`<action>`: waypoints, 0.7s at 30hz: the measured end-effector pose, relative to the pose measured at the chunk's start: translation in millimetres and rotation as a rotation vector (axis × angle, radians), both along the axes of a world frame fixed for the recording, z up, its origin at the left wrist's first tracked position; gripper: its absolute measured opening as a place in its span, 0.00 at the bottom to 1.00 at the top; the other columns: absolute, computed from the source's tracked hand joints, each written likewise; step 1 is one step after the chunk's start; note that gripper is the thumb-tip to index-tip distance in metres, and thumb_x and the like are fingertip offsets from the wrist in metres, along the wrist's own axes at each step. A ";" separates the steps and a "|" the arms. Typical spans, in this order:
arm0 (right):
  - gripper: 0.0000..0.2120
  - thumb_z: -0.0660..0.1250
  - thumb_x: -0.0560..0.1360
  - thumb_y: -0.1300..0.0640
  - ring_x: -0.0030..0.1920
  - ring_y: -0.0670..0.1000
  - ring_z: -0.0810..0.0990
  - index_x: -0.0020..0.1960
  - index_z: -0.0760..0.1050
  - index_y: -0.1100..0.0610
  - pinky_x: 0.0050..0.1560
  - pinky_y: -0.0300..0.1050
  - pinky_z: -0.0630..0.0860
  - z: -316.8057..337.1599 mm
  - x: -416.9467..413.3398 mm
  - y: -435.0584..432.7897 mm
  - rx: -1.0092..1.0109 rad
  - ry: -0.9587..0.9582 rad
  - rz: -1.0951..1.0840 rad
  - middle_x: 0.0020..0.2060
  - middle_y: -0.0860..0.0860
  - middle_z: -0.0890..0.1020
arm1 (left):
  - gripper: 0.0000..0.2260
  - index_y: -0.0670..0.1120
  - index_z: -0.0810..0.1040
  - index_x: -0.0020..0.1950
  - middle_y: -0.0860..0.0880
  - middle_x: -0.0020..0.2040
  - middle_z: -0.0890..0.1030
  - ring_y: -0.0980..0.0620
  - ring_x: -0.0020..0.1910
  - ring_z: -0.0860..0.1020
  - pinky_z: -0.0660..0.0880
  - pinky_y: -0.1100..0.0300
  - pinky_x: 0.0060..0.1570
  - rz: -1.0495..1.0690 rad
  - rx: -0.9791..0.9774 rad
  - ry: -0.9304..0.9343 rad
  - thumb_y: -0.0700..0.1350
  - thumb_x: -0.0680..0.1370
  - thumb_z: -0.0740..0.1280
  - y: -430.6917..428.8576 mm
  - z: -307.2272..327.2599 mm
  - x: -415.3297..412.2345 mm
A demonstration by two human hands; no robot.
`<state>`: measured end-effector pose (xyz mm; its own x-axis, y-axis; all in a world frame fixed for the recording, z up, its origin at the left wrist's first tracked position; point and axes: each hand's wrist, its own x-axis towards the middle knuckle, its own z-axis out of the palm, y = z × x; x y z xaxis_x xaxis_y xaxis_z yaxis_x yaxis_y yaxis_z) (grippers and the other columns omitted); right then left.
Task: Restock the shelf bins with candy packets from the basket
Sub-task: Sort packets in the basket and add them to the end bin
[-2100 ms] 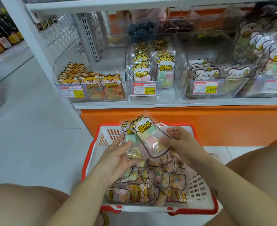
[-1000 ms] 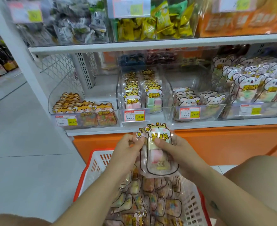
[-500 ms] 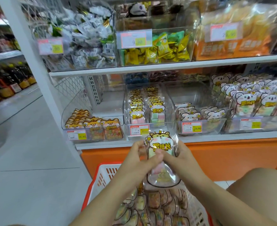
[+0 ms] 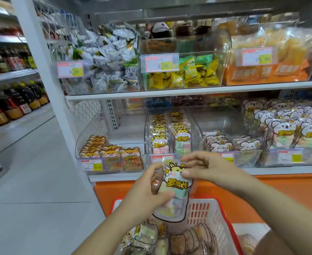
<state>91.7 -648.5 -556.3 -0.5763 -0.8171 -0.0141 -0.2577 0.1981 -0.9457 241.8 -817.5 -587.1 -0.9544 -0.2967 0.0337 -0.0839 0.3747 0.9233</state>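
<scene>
Glossy clear tiger-printed candy packet (image 4: 176,184) gripped edgewise by left hand (image 4: 149,192), pinched at top by right hand (image 4: 204,167), above red slotted plastic basket (image 4: 206,214), near clear acrylic bin (image 4: 195,133).

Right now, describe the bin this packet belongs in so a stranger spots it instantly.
Find the lower white shelf above the orange base. Among its clear bins, take the second bin from the left, just behind the held packet. Only it holds two rows of yellow cat-face packets with pastel cubes; neighbours hold orange-faced packets and white-faced packets.
</scene>
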 end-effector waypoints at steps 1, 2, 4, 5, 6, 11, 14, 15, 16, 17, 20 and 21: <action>0.25 0.81 0.64 0.45 0.46 0.38 0.81 0.58 0.81 0.47 0.52 0.38 0.79 12.8 -3.5 -2.7 0.104 0.195 0.067 0.46 0.43 0.82 | 0.28 0.70 0.66 0.63 0.60 0.52 0.75 0.70 0.41 0.76 0.79 0.62 0.46 -0.011 -0.084 0.004 0.45 0.75 0.75 -1.3 5.2 -0.7; 0.27 0.81 0.65 0.46 0.44 0.34 0.79 0.61 0.78 0.45 0.48 0.31 0.75 23.8 -4.4 -8.4 0.216 0.373 0.145 0.44 0.39 0.80 | 0.28 0.73 0.66 0.62 0.59 0.50 0.75 0.67 0.39 0.75 0.78 0.61 0.44 -0.021 -0.157 0.018 0.46 0.75 0.74 -2.6 9.4 -2.7; 0.33 0.79 0.66 0.44 0.50 0.32 0.75 0.68 0.72 0.43 0.50 0.27 0.69 34.8 -6.0 -21.0 0.351 0.628 0.241 0.53 0.33 0.77 | 0.29 0.77 0.64 0.61 0.60 0.53 0.77 0.64 0.45 0.77 0.79 0.58 0.50 -0.024 -0.262 0.051 0.48 0.75 0.74 -4.2 18.6 -9.4; 0.35 0.79 0.66 0.42 0.55 0.33 0.74 0.70 0.69 0.44 0.55 0.30 0.68 35.8 -7.5 -26.9 0.359 0.696 0.232 0.59 0.34 0.75 | 0.30 0.78 0.62 0.60 0.62 0.57 0.77 0.63 0.52 0.77 0.78 0.58 0.54 -0.022 -0.319 0.071 0.49 0.75 0.74 -5.7 23.2 -13.0; 0.35 0.78 0.67 0.42 0.58 0.37 0.74 0.70 0.69 0.44 0.57 0.33 0.69 36.6 -9.0 -31.7 0.339 0.737 0.211 0.61 0.36 0.75 | 0.30 0.79 0.60 0.60 0.64 0.59 0.75 0.63 0.57 0.76 0.76 0.61 0.56 -0.017 -0.373 0.099 0.50 0.75 0.74 -7.4 27.4 -16.8; 0.24 0.77 0.68 0.44 0.43 0.40 0.75 0.60 0.73 0.43 0.44 0.40 0.73 60.6 -31.9 -43.5 0.253 0.902 0.095 0.44 0.37 0.77 | 0.32 0.70 0.59 0.69 0.65 0.61 0.71 0.69 0.58 0.72 0.67 0.78 0.51 0.087 -0.428 0.209 0.51 0.75 0.74 -31.9 35.2 -37.4; 0.23 0.75 0.69 0.43 0.46 0.52 0.79 0.59 0.70 0.43 0.44 0.51 0.77 76.2 -57.3 -45.5 0.292 1.070 -0.113 0.42 0.43 0.79 | 0.31 0.61 0.62 0.75 0.63 0.67 0.70 0.65 0.64 0.71 0.67 0.70 0.61 0.107 -0.522 0.165 0.52 0.76 0.73 -56.0 33.5 -50.0; 0.22 0.74 0.70 0.42 0.48 0.54 0.80 0.60 0.69 0.42 0.44 0.51 0.77 77.8 -65.7 -47.4 0.335 1.126 -0.157 0.45 0.45 0.81 | 0.28 0.58 0.65 0.75 0.61 0.68 0.70 0.63 0.66 0.70 0.67 0.67 0.63 0.109 -0.587 0.127 0.52 0.77 0.71 -64.2 30.9 -56.0; 0.21 0.72 0.71 0.42 0.50 0.55 0.80 0.60 0.68 0.42 0.44 0.51 0.77 77.4 -72.6 -49.7 0.391 1.178 -0.183 0.47 0.46 0.82 | 0.24 0.57 0.68 0.73 0.59 0.69 0.70 0.61 0.67 0.70 0.66 0.66 0.64 0.110 -0.648 0.086 0.52 0.78 0.70 -70.5 27.6 -61.9; 0.21 0.70 0.72 0.42 0.53 0.56 0.80 0.61 0.67 0.43 0.44 0.50 0.77 74.9 -78.8 -53.3 0.451 1.223 -0.192 0.50 0.47 0.82 | 0.21 0.57 0.71 0.72 0.59 0.69 0.71 0.59 0.67 0.71 0.67 0.65 0.65 0.108 -0.691 0.049 0.52 0.79 0.69 -74.7 24.3 -68.5; 0.21 0.68 0.73 0.42 0.57 0.58 0.79 0.62 0.66 0.46 0.45 0.49 0.73 59.3 -92.6 -69.1 0.634 1.317 -0.130 0.55 0.51 0.81 | 0.17 0.57 0.75 0.68 0.58 0.67 0.74 0.56 0.65 0.74 0.70 0.57 0.66 0.075 -0.747 -0.009 0.51 0.79 0.68 -78.2 14.9 -93.2; 0.21 0.68 0.74 0.43 0.58 0.58 0.79 0.62 0.67 0.47 0.45 0.49 0.72 53.2 -96.3 -74.7 0.687 1.324 -0.093 0.55 0.52 0.81 | 0.17 0.57 0.75 0.68 0.58 0.67 0.76 0.55 0.65 0.75 0.71 0.55 0.65 0.067 -0.761 -0.029 0.51 0.79 0.68 -78.0 12.4 -102.5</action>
